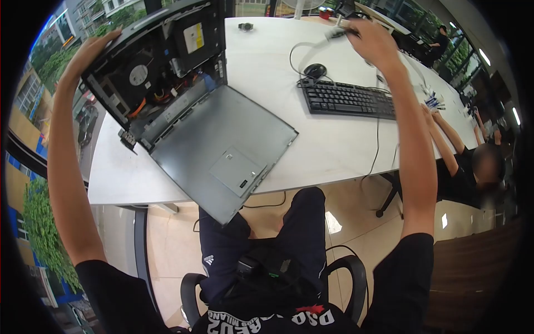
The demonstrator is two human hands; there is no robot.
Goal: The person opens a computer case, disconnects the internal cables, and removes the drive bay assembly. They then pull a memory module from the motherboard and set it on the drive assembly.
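An opened computer case stands tilted at the left of the white table, its inside with a fan and wiring showing. Its metal side panel hangs down over the table's front edge. At the case's upper left edge, my left hand is closed around the rim. My right hand is raised at the table's far right part, its fingers closed at the end of a grey cable; motion blurs that spot. Below it lie a black keyboard and a black mouse.
The white table holds a small dark object at its back. On the right, a co-worker reaches over the table beside some pens or tools. A cable hangs off the front edge.
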